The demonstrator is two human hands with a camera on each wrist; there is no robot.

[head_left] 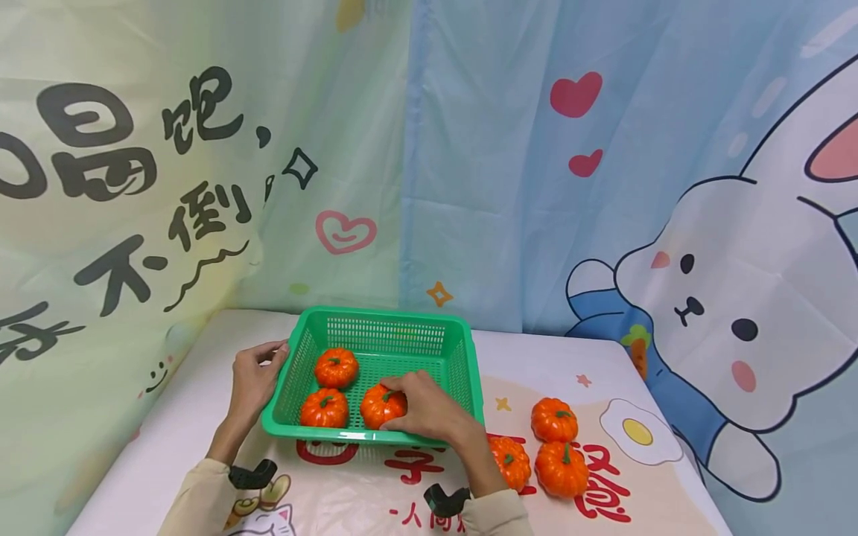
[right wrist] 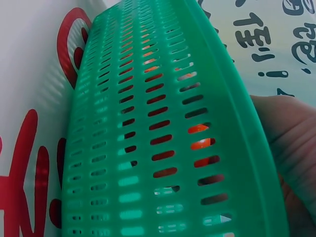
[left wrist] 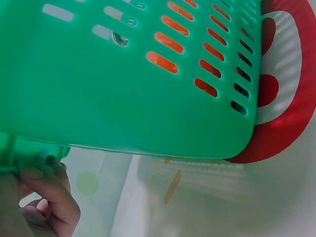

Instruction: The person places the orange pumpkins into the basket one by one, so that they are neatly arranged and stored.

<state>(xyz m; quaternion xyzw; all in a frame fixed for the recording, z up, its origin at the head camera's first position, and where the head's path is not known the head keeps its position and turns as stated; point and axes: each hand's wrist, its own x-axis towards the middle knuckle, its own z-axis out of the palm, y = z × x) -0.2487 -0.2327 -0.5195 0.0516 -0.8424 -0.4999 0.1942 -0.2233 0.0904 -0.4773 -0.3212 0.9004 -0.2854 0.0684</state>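
Note:
A green plastic basket (head_left: 389, 315) with slotted sides stands on the table. My left hand (head_left: 253, 381) pinches its left rim; the left wrist view has those fingers (left wrist: 57, 190) at the basket's edge. Inside, my right hand (head_left: 429, 406) grips a small orange pumpkin (head_left: 377, 406) near the front wall, thumb and fingers around its right side. Two more pumpkins, one behind (head_left: 337, 366) and one in front (head_left: 325, 409), sit at the basket's left. In the right wrist view the basket's wall (right wrist: 111, 148) hides most of the hand and the pumpkins.
To the right of the basket, three orange pumpkins lie on the printed tablecloth: one at the back (head_left: 554, 419), one in front of it (head_left: 561, 470), and one (head_left: 511, 463) partly behind my right forearm. A printed curtain (head_left: 462, 223) hangs behind the table.

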